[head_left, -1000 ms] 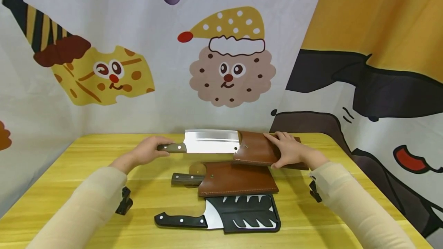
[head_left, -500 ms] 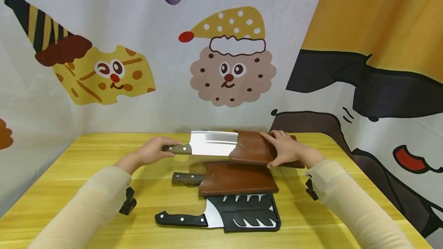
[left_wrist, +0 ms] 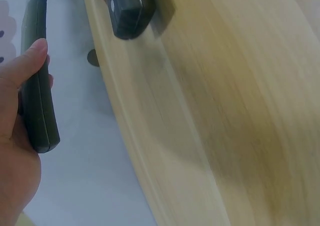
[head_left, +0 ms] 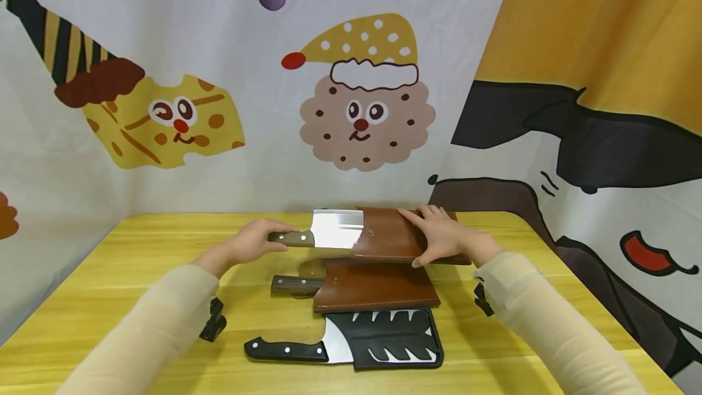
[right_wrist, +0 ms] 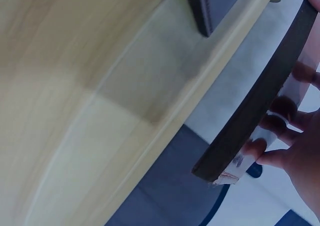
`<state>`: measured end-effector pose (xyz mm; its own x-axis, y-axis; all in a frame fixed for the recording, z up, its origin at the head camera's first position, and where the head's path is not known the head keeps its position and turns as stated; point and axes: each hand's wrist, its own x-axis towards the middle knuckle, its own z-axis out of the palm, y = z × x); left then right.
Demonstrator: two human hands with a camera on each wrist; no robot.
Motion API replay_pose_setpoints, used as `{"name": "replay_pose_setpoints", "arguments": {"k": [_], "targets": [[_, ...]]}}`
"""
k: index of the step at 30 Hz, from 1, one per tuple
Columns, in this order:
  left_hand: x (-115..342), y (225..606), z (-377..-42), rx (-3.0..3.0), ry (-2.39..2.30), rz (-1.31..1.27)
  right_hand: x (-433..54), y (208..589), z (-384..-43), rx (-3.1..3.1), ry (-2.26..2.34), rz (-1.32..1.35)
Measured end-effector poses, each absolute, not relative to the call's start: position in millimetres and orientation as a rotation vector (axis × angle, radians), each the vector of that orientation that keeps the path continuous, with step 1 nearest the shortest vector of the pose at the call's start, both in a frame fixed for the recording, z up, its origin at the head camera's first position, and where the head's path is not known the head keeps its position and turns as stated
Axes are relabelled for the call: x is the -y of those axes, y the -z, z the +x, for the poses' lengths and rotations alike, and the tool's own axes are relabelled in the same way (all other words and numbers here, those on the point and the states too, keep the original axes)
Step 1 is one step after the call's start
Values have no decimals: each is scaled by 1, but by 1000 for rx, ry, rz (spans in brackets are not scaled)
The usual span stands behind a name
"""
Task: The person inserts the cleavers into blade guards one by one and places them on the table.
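Observation:
At the far side of the table, my left hand (head_left: 249,242) grips the wooden handle (head_left: 293,239) of a cleaver. Its bright blade (head_left: 336,228) lies level, the front part hidden inside a brown leather sheath (head_left: 384,233). My right hand (head_left: 444,233) holds that sheath, thumb at the near edge and fingers spread towards the far edge. Thumb and fingers wrap the dark handle (left_wrist: 39,106) in the left wrist view. The right wrist view has the fingers against the sheath's side, beside its dark edge (right_wrist: 255,106). Cleaver and sheath appear raised off the table.
Just nearer lies a second cleaver, its dark handle (head_left: 296,286) sticking out of a brown leather sheath (head_left: 378,288). Nearest is a black-handled cleaver (head_left: 287,350) in a black blade guard (head_left: 395,337). A patterned curtain (head_left: 263,139) hangs behind the wooden table (head_left: 164,242).
My left hand has moved right with the cleaver, and my right hand has moved left with the sheath. Less of the blade shows now. The two nearer knives have stayed put.

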<state>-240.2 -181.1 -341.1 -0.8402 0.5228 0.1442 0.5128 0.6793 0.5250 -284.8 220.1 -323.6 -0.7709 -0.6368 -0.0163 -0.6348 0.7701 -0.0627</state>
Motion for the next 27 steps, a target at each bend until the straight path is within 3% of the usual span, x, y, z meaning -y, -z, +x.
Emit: {"name": "replay_pose_setpoints", "arguments": {"k": [27], "targets": [[147, 342, -244, -2816, -914, 881, -186, 320, -285, -2916, 20, -1163]]}}
